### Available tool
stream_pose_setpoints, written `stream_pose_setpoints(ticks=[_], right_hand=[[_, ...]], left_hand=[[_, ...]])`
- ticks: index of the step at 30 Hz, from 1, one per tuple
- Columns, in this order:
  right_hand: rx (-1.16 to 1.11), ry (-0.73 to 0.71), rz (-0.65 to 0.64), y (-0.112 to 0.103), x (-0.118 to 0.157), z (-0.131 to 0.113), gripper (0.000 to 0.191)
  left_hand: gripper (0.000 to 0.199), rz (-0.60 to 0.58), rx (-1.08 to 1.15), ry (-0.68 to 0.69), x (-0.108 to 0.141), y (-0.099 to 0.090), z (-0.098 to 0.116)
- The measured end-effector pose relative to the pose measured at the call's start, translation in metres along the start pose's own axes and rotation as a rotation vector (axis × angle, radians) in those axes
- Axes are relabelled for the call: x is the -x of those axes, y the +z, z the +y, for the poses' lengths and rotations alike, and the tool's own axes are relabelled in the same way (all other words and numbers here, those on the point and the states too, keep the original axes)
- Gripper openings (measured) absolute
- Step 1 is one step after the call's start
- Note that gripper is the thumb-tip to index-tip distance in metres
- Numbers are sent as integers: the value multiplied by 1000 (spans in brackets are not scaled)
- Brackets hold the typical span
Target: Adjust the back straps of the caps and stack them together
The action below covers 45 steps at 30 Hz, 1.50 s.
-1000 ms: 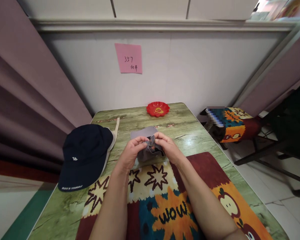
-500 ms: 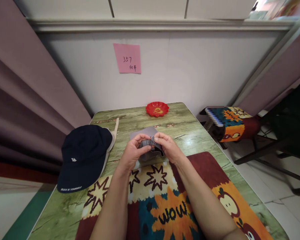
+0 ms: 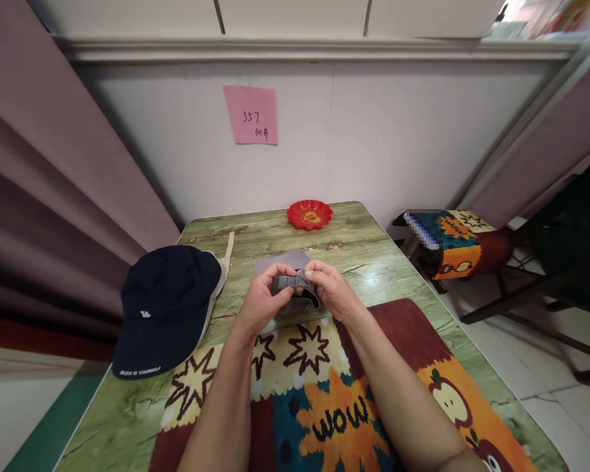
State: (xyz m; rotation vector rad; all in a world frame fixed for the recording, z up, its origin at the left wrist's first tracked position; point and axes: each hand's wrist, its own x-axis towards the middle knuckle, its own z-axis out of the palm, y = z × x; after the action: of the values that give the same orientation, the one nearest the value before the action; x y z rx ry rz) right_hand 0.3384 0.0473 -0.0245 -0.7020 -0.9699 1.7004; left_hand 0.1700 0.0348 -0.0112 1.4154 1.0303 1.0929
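A grey cap [image 3: 285,260] lies near the middle of the table, partly hidden behind my hands. My left hand [image 3: 265,298] pinches the left part of its grey strap [image 3: 291,282], thumb in front and fingers behind. On the other side, my right hand [image 3: 328,285] grips the strap's right end between thumb and fingertips. A dark edge of the cap shows below the strap. To the left sits a navy cap [image 3: 167,308] with small white lettering on its brim, resting over something pale with a beige strap.
A red scalloped plate [image 3: 309,215] stands at the table's back edge. A colourful mat [image 3: 344,419] covers the front of the green wood-patterned table [image 3: 373,262]. A pink note [image 3: 252,115] is on the wall. At the right is a cloth-covered stool [image 3: 472,246].
My left thumb has shifted slightly left and down, and more of the grey strap shows between my hands. The navy cap and plate have stayed put.
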Motion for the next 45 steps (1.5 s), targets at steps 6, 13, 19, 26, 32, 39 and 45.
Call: stream_pose_setpoints(ticks=[6, 13, 19, 26, 32, 39, 45], right_hand=[[-29, 8, 19, 4, 1, -4, 26], [-11, -7, 29, 4, 1, -6, 24], [136, -55, 41, 1, 1, -4, 21], [195, -83, 66, 0, 2, -4, 16], [186, -98, 70, -1, 0, 0, 11], [191, -98, 90, -2, -1, 1, 9], [267, -119, 102, -1, 0, -2, 9]], left_hand=[[31, 30, 41, -13, 1, 1, 1], [32, 45, 22, -4, -1, -1, -5], [30, 80, -30, 39, -2, 0, -5], [29, 84, -26, 51, -1, 2, -2], [30, 89, 1, 47, -2, 3, -3], [28, 67, -7, 60, -2, 4, -3], [28, 68, -21, 54, -2, 5, -2]])
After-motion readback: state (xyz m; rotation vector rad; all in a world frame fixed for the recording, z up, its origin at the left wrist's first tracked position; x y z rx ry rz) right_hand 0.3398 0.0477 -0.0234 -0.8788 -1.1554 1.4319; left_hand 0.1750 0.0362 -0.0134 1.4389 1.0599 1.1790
